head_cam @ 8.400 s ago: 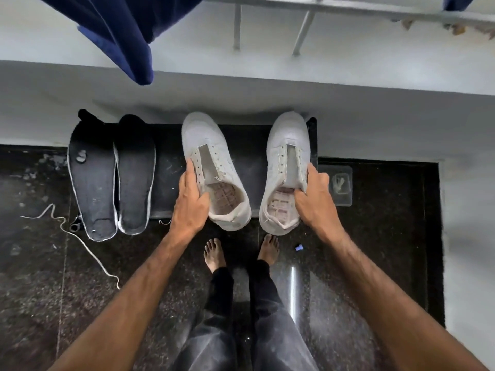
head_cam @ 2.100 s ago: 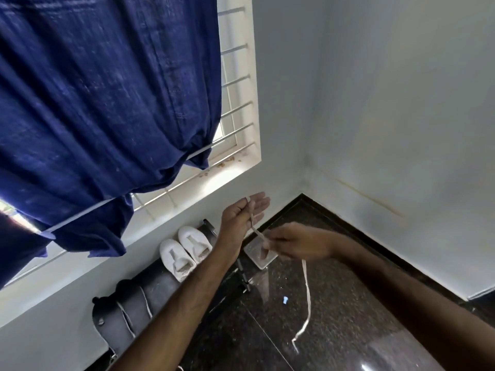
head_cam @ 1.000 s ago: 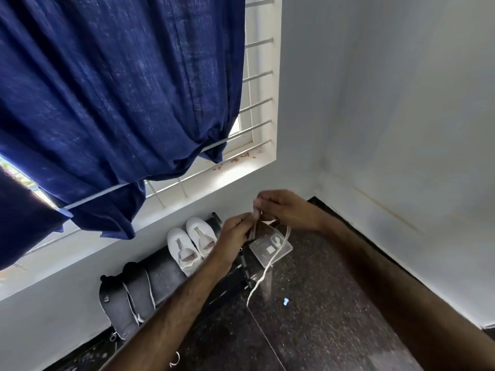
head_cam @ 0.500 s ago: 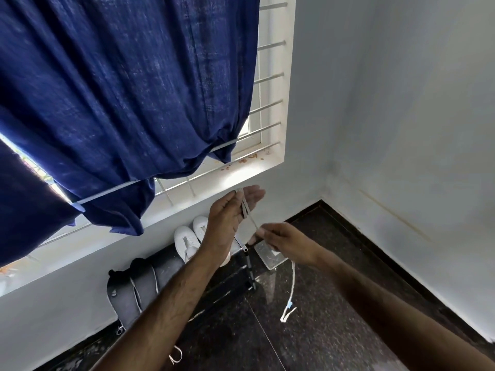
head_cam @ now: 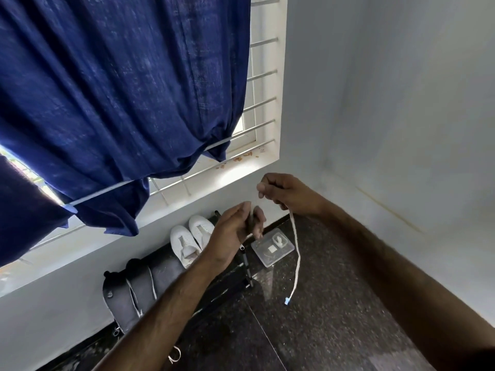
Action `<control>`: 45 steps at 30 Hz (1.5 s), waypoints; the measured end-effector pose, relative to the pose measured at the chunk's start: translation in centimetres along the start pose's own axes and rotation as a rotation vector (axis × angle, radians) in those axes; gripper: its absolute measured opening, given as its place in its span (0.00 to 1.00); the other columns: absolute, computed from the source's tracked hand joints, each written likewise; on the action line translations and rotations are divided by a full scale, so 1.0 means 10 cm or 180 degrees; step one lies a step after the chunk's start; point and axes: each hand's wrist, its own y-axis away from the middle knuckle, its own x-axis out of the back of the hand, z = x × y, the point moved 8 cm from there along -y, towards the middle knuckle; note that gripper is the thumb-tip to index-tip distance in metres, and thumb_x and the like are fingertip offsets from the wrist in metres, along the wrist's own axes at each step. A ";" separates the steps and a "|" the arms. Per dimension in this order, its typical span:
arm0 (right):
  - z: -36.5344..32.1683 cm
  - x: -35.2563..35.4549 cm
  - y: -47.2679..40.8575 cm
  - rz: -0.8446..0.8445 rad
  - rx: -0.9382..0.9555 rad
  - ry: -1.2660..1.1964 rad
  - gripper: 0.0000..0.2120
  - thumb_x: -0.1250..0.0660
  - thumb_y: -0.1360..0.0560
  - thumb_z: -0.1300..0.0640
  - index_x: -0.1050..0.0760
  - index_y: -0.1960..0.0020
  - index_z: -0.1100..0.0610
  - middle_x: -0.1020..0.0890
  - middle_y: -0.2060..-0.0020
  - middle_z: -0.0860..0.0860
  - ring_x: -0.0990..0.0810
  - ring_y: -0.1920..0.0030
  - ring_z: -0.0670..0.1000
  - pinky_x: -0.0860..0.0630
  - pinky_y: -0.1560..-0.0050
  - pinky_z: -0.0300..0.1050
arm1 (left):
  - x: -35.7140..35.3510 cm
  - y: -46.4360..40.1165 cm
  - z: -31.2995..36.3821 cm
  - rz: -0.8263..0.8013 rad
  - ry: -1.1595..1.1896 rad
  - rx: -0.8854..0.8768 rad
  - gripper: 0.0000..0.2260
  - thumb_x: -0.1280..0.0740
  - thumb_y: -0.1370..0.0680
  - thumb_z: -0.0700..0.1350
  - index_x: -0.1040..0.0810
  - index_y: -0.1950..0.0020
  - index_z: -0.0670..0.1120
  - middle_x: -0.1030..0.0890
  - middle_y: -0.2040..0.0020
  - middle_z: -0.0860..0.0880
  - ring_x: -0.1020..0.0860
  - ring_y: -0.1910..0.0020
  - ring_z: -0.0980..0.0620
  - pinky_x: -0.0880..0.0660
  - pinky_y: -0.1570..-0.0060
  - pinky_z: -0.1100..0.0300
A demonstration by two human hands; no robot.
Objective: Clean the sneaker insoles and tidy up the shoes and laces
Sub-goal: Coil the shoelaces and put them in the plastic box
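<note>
My right hand (head_cam: 285, 194) is raised and pinches a white shoelace (head_cam: 296, 259), which hangs down from it to a blue tip just above the floor. Just below and to the left, my left hand (head_cam: 235, 232) is held up, its thumb and fingers closed on the lace's other end; the lace there is mostly hidden. Two white sneakers (head_cam: 191, 238) stand side by side on a black rack (head_cam: 214, 283) under the window. Two dark insoles (head_cam: 126, 295) lie on the rack's left part, with a second white lace (head_cam: 134, 297) across them.
A clear plastic box (head_cam: 272, 247) sits on the dark granite floor (head_cam: 334, 317) right of the rack. A blue curtain (head_cam: 120, 89) hangs over the barred window above. White walls meet in the corner at right. A lace loop (head_cam: 174, 356) lies by my left forearm.
My right hand has risen above and past my left hand, carrying the lace round it. The hanging tail is straighter and its blue tip swings further right.
</note>
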 end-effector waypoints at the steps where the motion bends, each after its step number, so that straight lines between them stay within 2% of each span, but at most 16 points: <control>1: 0.10 -0.06 0.01 0.0017 -0.0080 -0.0192 0.12 0.39 0.16 0.50 0.24 0.55 0.54 0.27 0.68 0.43 0.32 0.69 0.42 0.33 0.69 0.38 | 0.01 -0.02 0.07 0.0015 0.0175 -0.0091 0.18 0.45 0.15 0.47 0.19 0.54 0.43 0.24 0.68 0.46 0.24 0.66 0.50 0.24 0.58 0.58; 5: 0.44 -0.53 0.20 -0.0313 -0.0328 -0.0247 0.10 0.41 0.15 0.55 0.22 0.48 0.57 0.25 0.60 0.58 0.29 0.65 0.46 0.30 0.64 0.42 | 0.14 -0.08 0.24 0.0237 0.0313 -0.0397 0.14 0.43 0.15 0.43 0.21 0.41 0.37 0.15 0.49 0.38 0.17 0.47 0.43 0.21 0.42 0.53; 9: 0.54 -0.91 0.38 -0.0746 -0.0348 -0.0006 0.13 0.41 0.16 0.45 0.19 0.48 0.47 0.24 0.61 0.61 0.29 0.65 0.53 0.31 0.63 0.49 | 0.40 -0.15 0.21 0.0773 -0.0073 -0.0405 0.14 0.46 0.14 0.36 0.23 0.35 0.37 0.18 0.37 0.39 0.21 0.34 0.45 0.28 0.30 0.54; 12: 0.46 -0.88 0.37 -0.0821 -0.0257 0.0335 0.16 0.42 0.17 0.40 0.20 0.49 0.48 0.17 0.53 0.61 0.23 0.61 0.59 0.25 0.58 0.57 | 0.50 -0.16 0.04 0.0732 -0.0709 -0.0120 0.14 0.44 0.14 0.37 0.21 0.36 0.39 0.16 0.40 0.44 0.20 0.35 0.49 0.27 0.32 0.54; 16: 0.11 -0.46 0.16 -0.0567 -0.0041 0.0686 0.15 0.40 0.16 0.47 0.21 0.48 0.56 0.16 0.55 0.52 0.18 0.56 0.52 0.22 0.51 0.49 | 0.39 -0.07 -0.24 0.0437 -0.1203 0.0261 0.15 0.44 0.14 0.41 0.18 0.49 0.43 0.14 0.58 0.52 0.17 0.55 0.58 0.24 0.46 0.57; 19: -0.11 -0.15 -0.01 -0.0294 0.0161 0.0797 0.14 0.37 0.17 0.51 0.21 0.52 0.60 0.19 0.62 0.43 0.22 0.62 0.38 0.27 0.58 0.34 | 0.24 -0.05 -0.22 0.0200 -0.1096 0.0244 0.18 0.44 0.14 0.51 0.17 0.49 0.45 0.16 0.62 0.47 0.18 0.59 0.50 0.24 0.48 0.56; 21: -0.12 -0.06 -0.07 -0.0162 0.0183 0.0529 0.13 0.36 0.17 0.54 0.21 0.52 0.63 0.22 0.64 0.42 0.25 0.67 0.38 0.30 0.63 0.29 | 0.14 -0.04 -0.14 0.0059 -0.0937 0.0183 0.19 0.43 0.16 0.55 0.18 0.52 0.44 0.20 0.67 0.48 0.21 0.64 0.51 0.25 0.53 0.57; 24: 0.10 -0.15 -0.06 0.0005 -0.0105 -0.0198 0.13 0.38 0.16 0.52 0.24 0.55 0.60 0.28 0.68 0.45 0.33 0.69 0.44 0.34 0.69 0.38 | 0.04 -0.04 0.04 0.0001 -0.0211 0.0032 0.16 0.42 0.17 0.50 0.20 0.54 0.42 0.22 0.68 0.48 0.22 0.65 0.50 0.25 0.54 0.55; 27: 0.35 -0.45 0.12 -0.0014 -0.0461 -0.0466 0.14 0.41 0.15 0.56 0.22 0.50 0.63 0.27 0.66 0.48 0.33 0.67 0.44 0.34 0.67 0.38 | 0.14 -0.10 0.22 0.0225 0.0322 -0.0197 0.15 0.44 0.15 0.44 0.19 0.45 0.41 0.15 0.54 0.41 0.16 0.51 0.46 0.21 0.46 0.54; 29: 0.45 -0.65 0.24 -0.0183 -0.0507 -0.0403 0.15 0.41 0.14 0.55 0.19 0.45 0.62 0.26 0.69 0.42 0.33 0.69 0.41 0.35 0.67 0.33 | 0.28 -0.15 0.25 0.0501 0.0081 -0.0284 0.15 0.46 0.14 0.41 0.21 0.38 0.39 0.16 0.42 0.38 0.18 0.39 0.43 0.24 0.35 0.50; 31: 0.44 -0.80 0.32 -0.0417 -0.0441 -0.0266 0.15 0.40 0.15 0.47 0.16 0.44 0.52 0.24 0.68 0.46 0.29 0.68 0.48 0.29 0.64 0.41 | 0.44 -0.18 0.21 0.0798 -0.0352 -0.0313 0.14 0.45 0.14 0.40 0.22 0.36 0.38 0.17 0.38 0.38 0.20 0.36 0.45 0.28 0.30 0.49; 33: 0.42 -0.84 0.31 -0.0581 -0.0346 0.0058 0.16 0.40 0.19 0.38 0.17 0.46 0.44 0.17 0.58 0.55 0.20 0.59 0.62 0.20 0.51 0.58 | 0.51 -0.17 0.13 0.0788 -0.0800 -0.0224 0.14 0.42 0.15 0.44 0.20 0.38 0.42 0.15 0.40 0.43 0.19 0.37 0.48 0.27 0.30 0.49; 36: 0.24 -0.61 0.20 -0.0485 -0.0205 0.0330 0.13 0.39 0.17 0.43 0.19 0.47 0.47 0.14 0.53 0.50 0.16 0.49 0.56 0.21 0.40 0.59 | 0.46 -0.10 -0.09 0.0476 -0.1220 0.0077 0.15 0.42 0.18 0.51 0.18 0.49 0.45 0.14 0.54 0.48 0.16 0.50 0.52 0.24 0.42 0.53; 39: 0.00 -0.23 0.01 -0.0135 0.0070 0.0630 0.13 0.37 0.17 0.49 0.20 0.52 0.55 0.16 0.58 0.45 0.17 0.55 0.49 0.20 0.46 0.54 | 0.36 -0.05 -0.19 0.0336 -0.1222 0.0185 0.17 0.42 0.17 0.53 0.17 0.53 0.48 0.16 0.59 0.41 0.18 0.60 0.48 0.24 0.48 0.52; 42: -0.13 -0.02 -0.10 0.0088 0.0264 0.0415 0.14 0.36 0.17 0.51 0.20 0.55 0.60 0.19 0.63 0.44 0.22 0.65 0.40 0.27 0.61 0.33 | 0.21 -0.04 -0.10 0.0323 -0.0722 0.0194 0.18 0.43 0.18 0.52 0.17 0.60 0.50 0.21 0.67 0.44 0.22 0.67 0.50 0.26 0.54 0.53; 45: -0.03 -0.09 -0.11 0.0206 0.0100 -0.0240 0.14 0.37 0.16 0.54 0.24 0.58 0.58 0.27 0.70 0.43 0.34 0.73 0.41 0.35 0.71 0.35 | 0.03 -0.06 0.16 0.0072 -0.0090 -0.0005 0.19 0.44 0.15 0.49 0.20 0.59 0.46 0.28 0.71 0.49 0.27 0.69 0.50 0.25 0.56 0.55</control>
